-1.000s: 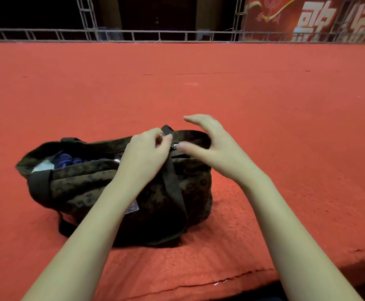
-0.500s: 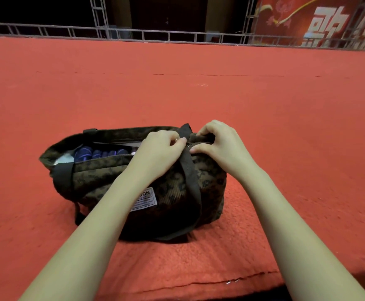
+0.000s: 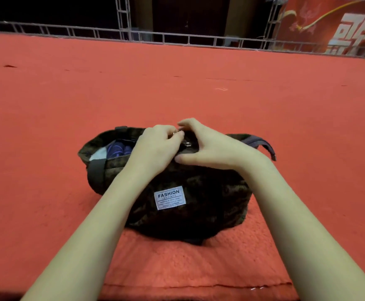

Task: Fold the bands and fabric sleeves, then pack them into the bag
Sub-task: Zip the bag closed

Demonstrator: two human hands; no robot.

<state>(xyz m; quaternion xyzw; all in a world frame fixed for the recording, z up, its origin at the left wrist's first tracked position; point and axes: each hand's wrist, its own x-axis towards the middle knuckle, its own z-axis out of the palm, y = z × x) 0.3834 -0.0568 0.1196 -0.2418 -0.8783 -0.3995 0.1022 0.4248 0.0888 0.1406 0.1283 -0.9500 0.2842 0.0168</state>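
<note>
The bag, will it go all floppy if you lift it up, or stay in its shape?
Probably floppy: the bag is soft fabric that sags and creases on the carpet. It likely will not roll, since it slumps flat. With blue items packed inside, it may feel somewhat weighty.

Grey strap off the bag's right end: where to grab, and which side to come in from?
Likely mid-arch of the grey strap, approached from the right over the carpet. It juts past the bag and bows upward, metal tip hanging down, so it could be hooked from beneath. The left hand and right hand are at the top opening, leaving that end free.
</note>
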